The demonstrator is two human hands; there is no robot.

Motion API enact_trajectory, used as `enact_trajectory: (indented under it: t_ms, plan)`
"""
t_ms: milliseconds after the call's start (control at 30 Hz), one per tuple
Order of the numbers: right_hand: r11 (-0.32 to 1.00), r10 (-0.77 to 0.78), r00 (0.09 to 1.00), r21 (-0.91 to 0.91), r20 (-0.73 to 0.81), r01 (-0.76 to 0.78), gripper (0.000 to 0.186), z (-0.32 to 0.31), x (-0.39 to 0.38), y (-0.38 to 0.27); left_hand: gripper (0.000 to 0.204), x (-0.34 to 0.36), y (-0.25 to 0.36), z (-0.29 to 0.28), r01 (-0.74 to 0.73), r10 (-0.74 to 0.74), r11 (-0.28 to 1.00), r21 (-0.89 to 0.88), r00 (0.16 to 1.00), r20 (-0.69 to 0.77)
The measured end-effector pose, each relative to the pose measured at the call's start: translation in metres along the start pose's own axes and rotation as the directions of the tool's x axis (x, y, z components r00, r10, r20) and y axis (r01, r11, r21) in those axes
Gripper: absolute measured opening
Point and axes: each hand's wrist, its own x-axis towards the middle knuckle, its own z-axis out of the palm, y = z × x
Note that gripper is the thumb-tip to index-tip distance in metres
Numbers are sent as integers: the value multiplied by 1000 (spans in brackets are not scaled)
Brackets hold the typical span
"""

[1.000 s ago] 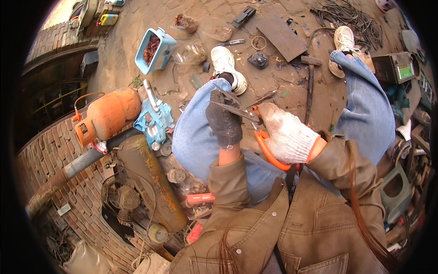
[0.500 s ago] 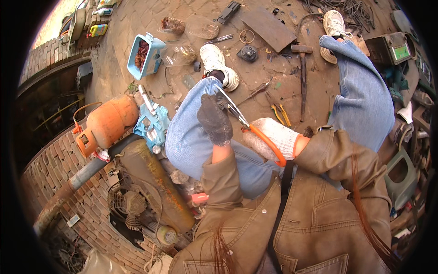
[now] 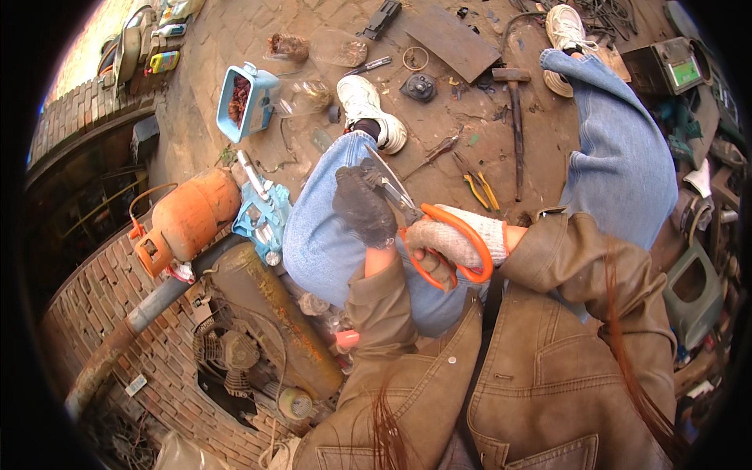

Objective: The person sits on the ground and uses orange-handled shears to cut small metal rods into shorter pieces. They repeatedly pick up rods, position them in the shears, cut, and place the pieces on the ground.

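Note:
My right hand (image 3: 462,235), in a pale knit glove, grips a pair of large scissors (image 3: 487,249) by the orange loop handles, fingers through the loops. The handles stand apart and the metal blades point up and left. My left hand (image 3: 363,207), in a dark grey glove, is closed beside the blades above my left knee. Some small dark piece seems to sit at its fingertips against the blades, too hidden to name. Beyond the hands, pliers with yellow handles (image 3: 479,192) and a hammer (image 3: 515,129) lie on the ground.
A blue container (image 3: 261,102) with reddish scraps and clear plastic jars (image 3: 337,47) stand ahead left. To my left are an orange gas cylinder (image 3: 196,211) and a rusty cylinder (image 3: 270,305). A metal plate (image 3: 450,41) lies ahead; mixed scrap crowds the right side.
The scissors have opened: their orange handles have spread apart and turned in my right hand. My left hand has shifted slightly left, staying beside the blades.

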Motion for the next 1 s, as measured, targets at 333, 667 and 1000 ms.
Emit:
enact_trajectory:
  t_ms: [333,667,1000]
  plan:
    - [987,0,998,160,69,-11,24,-2,1,0,23,-25,9,-25,678,-189,198,-708,735,651]
    - [834,129,935,474,332,-283,23,-6,14,7,33,-30,8,-30,828,-58,13,-561,561,826]
    - [462,-416,906,-839,80,286,40,-3,5,-13,42,24,10,-15,609,-480,-54,-791,679,555]
